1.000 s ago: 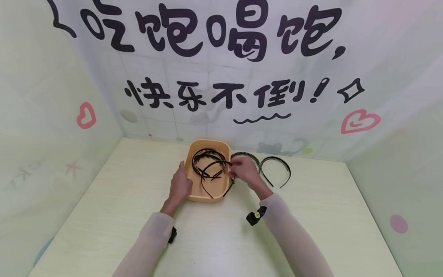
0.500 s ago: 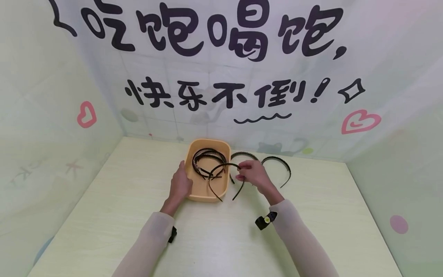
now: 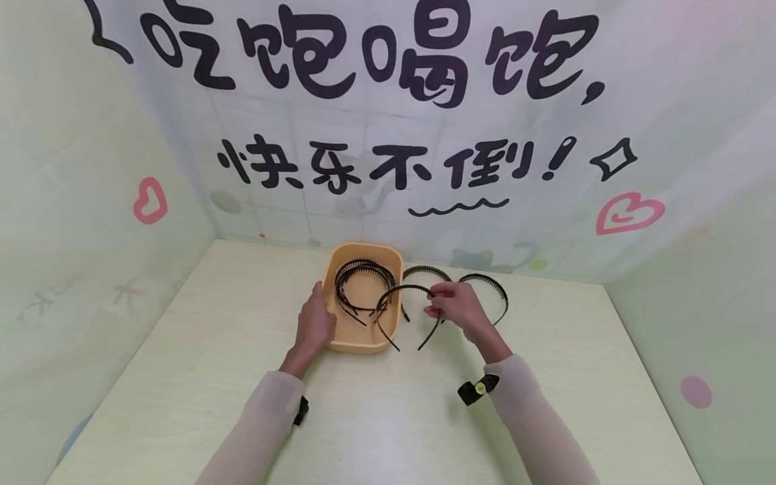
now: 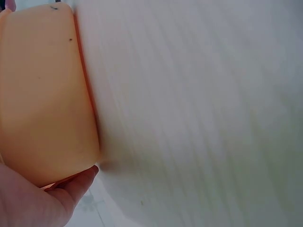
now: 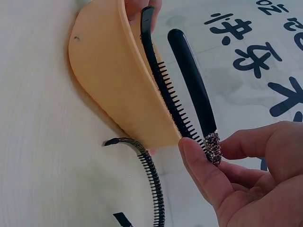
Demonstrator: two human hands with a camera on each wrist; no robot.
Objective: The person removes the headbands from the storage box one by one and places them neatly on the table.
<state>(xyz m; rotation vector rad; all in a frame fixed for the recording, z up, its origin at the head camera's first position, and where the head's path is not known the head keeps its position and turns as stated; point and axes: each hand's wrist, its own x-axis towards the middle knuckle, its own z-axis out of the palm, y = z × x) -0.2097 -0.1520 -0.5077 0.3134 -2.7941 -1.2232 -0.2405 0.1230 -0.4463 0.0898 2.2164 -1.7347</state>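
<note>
An orange plastic box [image 3: 360, 349] stands against the back wall, with several black headbands [image 3: 366, 269] heaped inside. My left hand [image 3: 316, 320] holds the box by its left wall; in the left wrist view a finger lies along the box's underside corner. Above the box's right rim, my right hand [image 3: 459, 310] pinches a black toothed headband [image 3: 407, 287] between thumb and fingers. The right wrist view shows glittery stones [image 5: 213, 147] on this band at the pinch, and its free ends point away from the hand.
Right of the box, a toothed headband [image 3: 427, 269] lies on the pale wooden table [image 3: 388, 417], partly hidden by the right hand. Farther right lies another headband [image 3: 485, 279]. A printed curtain [image 3: 376, 222] closes off the back and sides.
My right hand has moved right and slightly toward me, carrying the headband from over the box to its right edge. Headbands inside the box have shifted slightly. The left hand has stayed put.
</note>
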